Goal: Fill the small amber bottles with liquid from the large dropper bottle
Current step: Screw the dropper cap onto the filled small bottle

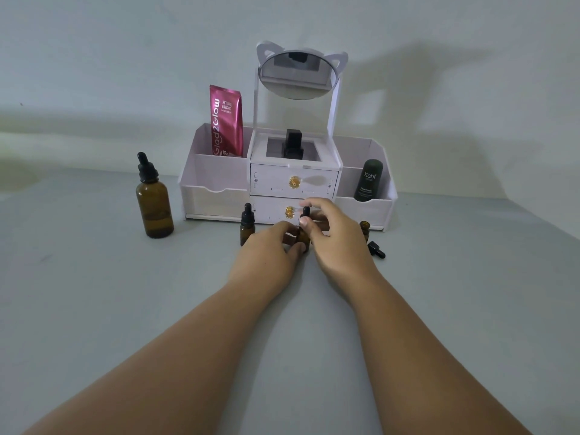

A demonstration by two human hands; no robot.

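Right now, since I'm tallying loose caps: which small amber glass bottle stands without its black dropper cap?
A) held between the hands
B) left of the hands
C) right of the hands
C: the small amber glass bottle beside the right hand shows a bare neck, and a black dropper cap lies next to it.

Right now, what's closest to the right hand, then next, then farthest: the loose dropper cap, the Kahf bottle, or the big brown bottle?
1. Loose dropper cap, just right of the right hand.
2. Kahf bottle, behind, in the organiser.
3. Large dropper bottle, far left.
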